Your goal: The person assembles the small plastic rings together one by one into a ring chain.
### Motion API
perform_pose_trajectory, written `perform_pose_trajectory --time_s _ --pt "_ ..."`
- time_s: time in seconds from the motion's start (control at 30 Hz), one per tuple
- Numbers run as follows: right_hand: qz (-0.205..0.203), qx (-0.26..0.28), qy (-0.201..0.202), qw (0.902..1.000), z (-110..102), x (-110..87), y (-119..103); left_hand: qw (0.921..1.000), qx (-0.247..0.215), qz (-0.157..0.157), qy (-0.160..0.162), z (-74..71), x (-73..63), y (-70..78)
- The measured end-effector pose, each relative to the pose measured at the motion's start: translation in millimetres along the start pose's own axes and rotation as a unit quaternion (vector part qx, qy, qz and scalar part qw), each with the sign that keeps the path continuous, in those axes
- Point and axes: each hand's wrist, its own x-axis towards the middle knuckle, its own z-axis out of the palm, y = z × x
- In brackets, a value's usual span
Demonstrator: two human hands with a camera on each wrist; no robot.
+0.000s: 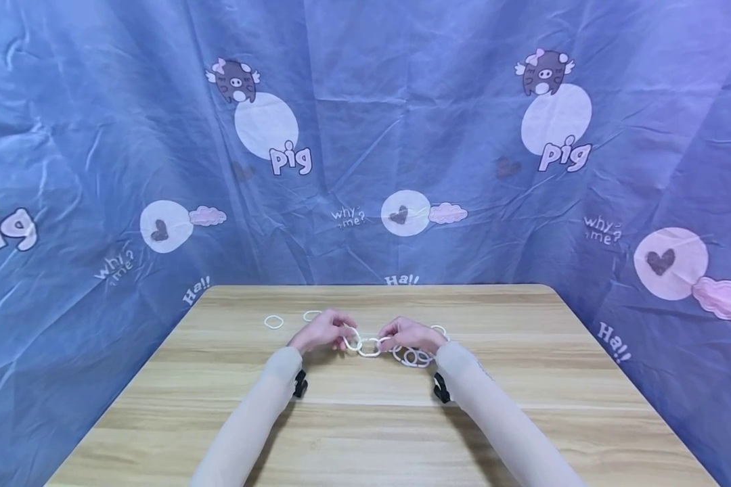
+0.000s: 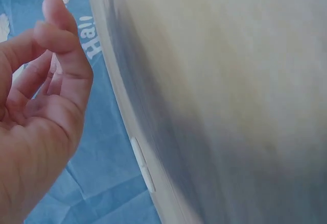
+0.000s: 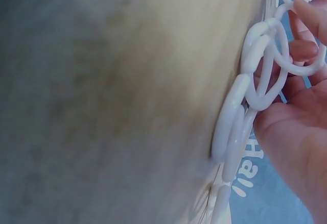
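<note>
Between my hands hangs a short run of white plastic rings, with a middle ring (image 1: pixel 369 354) on or just above the table. My left hand (image 1: pixel 327 329) pinches a white ring (image 1: pixel 357 343) between thumb and fingers; in the left wrist view that hand (image 2: pixel 46 96) shows curled fingers, its ring mostly hidden. My right hand (image 1: pixel 409 333) pinches the neighbouring ring of the chain. Under and beside the right hand lies a heap of linked white rings (image 1: pixel 415 358). In the right wrist view the chain (image 3: pixel 232 112) runs up to the right hand (image 3: pixel 296 127).
Two loose white rings lie left of the hands, one ring (image 1: pixel 273 322) farther out and one ring (image 1: pixel 311 316) partly behind the left hand. The wooden table (image 1: pixel 365 419) ends at a blue printed curtain (image 1: pixel 341 169). Each wrist bears a black camera mount (image 1: pixel 301 384).
</note>
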Motion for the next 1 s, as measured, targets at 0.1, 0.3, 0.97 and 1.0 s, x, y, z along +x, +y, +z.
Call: perform_pose_trajectory --time_s 0.1,0.3,0.97,1.0 --pt "0.002 0.002 -0.006 1.0 -2.5 -1.2 -3.1 0.9994 -0.028 -0.019 0.005 -4.6 -0.9 1.9" --pt "-0.004 0.002 -0.022 0.9997 -4.1 0.5 -8.6 0.9972 -0.071 -0.023 0.006 -8.6 -1.1 5.9" --pt "-0.041 0.027 -0.014 0.9987 23.6 18.3 -34.4 0.9945 -0.098 -0.033 0.013 -12.8 -8.7 0.3" --pt "-0.04 0.024 -0.012 0.9988 25.6 19.9 -35.1 0.9946 -0.098 -0.032 0.015 -12.7 -8.7 0.1"
